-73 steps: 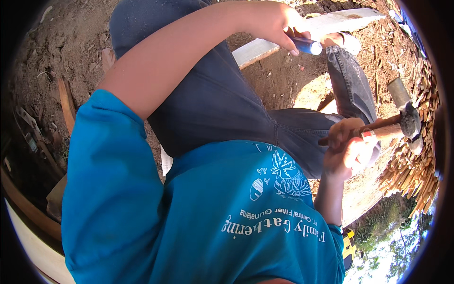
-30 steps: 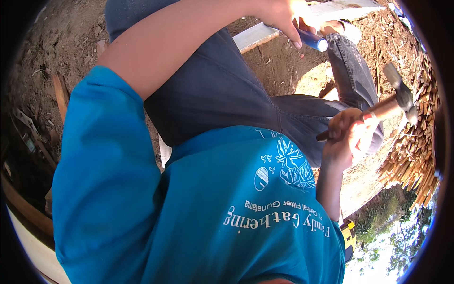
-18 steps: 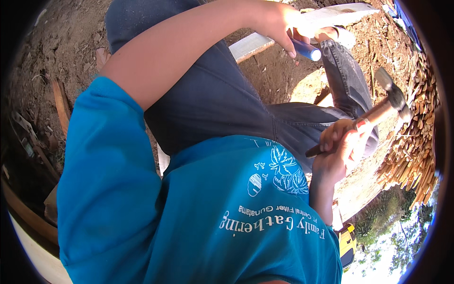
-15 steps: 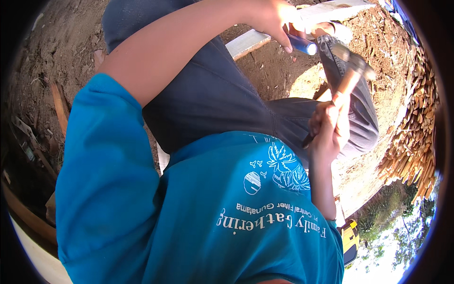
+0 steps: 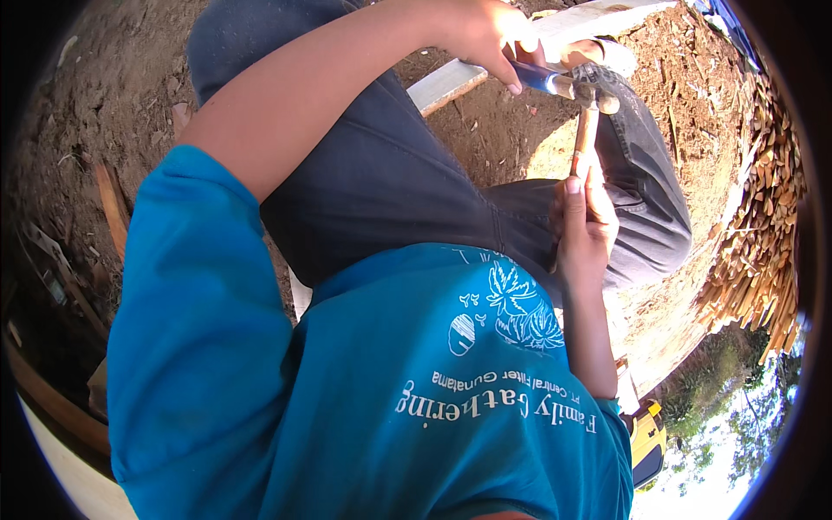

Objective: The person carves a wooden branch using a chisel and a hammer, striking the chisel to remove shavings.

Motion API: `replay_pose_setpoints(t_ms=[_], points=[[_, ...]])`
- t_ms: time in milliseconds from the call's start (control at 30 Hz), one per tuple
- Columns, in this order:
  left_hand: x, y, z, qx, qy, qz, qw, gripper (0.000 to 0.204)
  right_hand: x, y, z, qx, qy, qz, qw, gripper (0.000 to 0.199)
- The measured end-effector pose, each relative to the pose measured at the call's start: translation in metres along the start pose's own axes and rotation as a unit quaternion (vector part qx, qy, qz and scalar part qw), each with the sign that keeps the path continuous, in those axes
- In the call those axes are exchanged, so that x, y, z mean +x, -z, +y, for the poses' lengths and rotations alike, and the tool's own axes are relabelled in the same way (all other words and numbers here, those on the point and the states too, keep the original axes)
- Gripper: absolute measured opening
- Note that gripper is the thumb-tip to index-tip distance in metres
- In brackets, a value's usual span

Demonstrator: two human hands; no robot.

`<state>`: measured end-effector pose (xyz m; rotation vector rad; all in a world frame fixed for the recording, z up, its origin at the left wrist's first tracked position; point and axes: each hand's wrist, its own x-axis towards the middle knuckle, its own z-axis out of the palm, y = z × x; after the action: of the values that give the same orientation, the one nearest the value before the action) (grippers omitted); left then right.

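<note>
Hammer [image 5: 588,117] has swung in from three o'clock, its head now meeting the chisel [image 5: 546,81]; right hand [image 5: 585,221] grips its handle, left hand [image 5: 485,30] clamps the chisel, at eleven o'clock.

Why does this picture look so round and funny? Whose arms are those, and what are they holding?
A small camera sits on a person's head and looks down, so you see their own body: a blue shirt, dark trousers and both arms. Its lens bends everything round like a fishbowl. The left hand holds a chisel with a blue handle against a pale wooden plank. The right hand grips a hammer by its wooden handle, with the head right at the chisel's end. Underneath is brown dirt, and a pile of thin wood strips lies at the right.
</note>
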<state>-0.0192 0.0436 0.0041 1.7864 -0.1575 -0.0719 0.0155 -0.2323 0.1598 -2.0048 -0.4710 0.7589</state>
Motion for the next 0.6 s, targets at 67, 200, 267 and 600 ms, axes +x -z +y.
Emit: replay_pose_setpoints(t_ms=[67, 200, 267, 600], points=[[-0.004, -0.005, -0.009, -0.053, -0.008, 0.023, 0.998, 0.051, -0.003, -0.006, -0.021, -0.012, -0.025, -0.013, 1.000, 0.028], [0.000, -0.009, -0.013, -0.068, -0.017, 0.011, 0.997, 0.051, 0.006, 0.009, 0.009, -0.002, 0.060, -0.050, 0.997, 0.025], [0.000, 0.001, -0.007, -0.045, 0.010, -0.012, 0.999, 0.049, 0.013, -0.005, -0.004, -0.043, -0.058, -0.056, 0.996, 0.024], [-0.006, -0.002, -0.016, -0.047, -0.034, 0.038, 0.998, 0.052, 0.003, 0.003, -0.006, 0.048, 0.113, -0.018, 0.992, 0.040]])
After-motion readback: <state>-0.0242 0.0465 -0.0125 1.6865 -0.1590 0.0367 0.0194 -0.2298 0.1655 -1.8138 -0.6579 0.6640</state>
